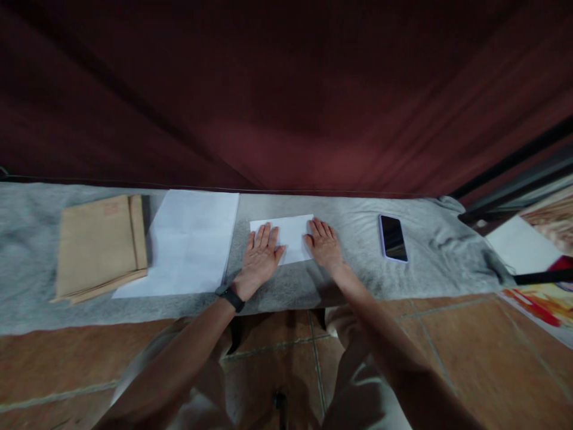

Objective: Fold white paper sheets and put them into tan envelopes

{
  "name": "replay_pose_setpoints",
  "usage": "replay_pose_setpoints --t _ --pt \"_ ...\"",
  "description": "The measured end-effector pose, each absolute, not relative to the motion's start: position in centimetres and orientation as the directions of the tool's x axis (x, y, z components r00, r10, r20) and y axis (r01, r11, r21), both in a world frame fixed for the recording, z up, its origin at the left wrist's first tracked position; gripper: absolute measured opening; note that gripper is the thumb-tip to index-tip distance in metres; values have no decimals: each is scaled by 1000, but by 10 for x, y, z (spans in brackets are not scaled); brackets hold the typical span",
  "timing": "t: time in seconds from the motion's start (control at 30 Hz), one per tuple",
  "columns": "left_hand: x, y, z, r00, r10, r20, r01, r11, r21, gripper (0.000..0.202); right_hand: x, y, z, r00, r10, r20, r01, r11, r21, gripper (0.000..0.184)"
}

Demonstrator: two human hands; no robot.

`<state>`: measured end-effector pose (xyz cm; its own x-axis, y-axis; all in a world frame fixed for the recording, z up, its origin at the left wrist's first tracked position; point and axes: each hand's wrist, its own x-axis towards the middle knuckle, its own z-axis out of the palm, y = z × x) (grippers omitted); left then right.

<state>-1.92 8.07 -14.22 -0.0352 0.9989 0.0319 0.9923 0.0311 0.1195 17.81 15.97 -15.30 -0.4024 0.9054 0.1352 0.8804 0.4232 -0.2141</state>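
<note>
A folded white sheet of paper (293, 239) lies flat on the grey cloth. My left hand (260, 255) rests palm down over its left end, fingers stretched out and thumb pointing inward. Over the right end lies my right hand (324, 243), also flat with the fingers extended. Both palms hide the paper's ends. A dark watch sits on my left wrist. Left of my hands are larger white paper sheets (192, 245), with a stack of brown paper envelopes (96, 245) overlapping their left side.
The grey cloth (358, 227) covers a narrow bench. On its right part lies a phone (394, 239) in a pale purple case. A dark red curtain (286, 119) hangs along the back edge. Dark bars and printed sheets stand at the far right, above a tiled floor (483, 346).
</note>
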Motion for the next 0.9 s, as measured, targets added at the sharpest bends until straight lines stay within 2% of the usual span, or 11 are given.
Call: replay_pose_setpoints --t 0.3,0.53,0.7,0.8,0.9 --pt "-20 83 -144 -58 998 1 989 57 135 64 182 163 -129 -233 968 88 922 249 -296 45" --pt "-20 83 -142 -55 998 -18 991 56 121 64 183 171 -125 -145 987 -62 922 112 -371 32" --pt "-21 83 -139 -48 999 -21 991 50 121 64 187 177 -129 -167 975 -150 861 70 -504 23" --pt "-21 84 -138 -44 999 -17 992 46 116 64 193 180 -131 -166 981 -105 829 81 -553 20" --pt "-21 83 -137 -44 999 -16 993 46 109 64 198 180 -132 -134 990 -38 844 94 -529 25"
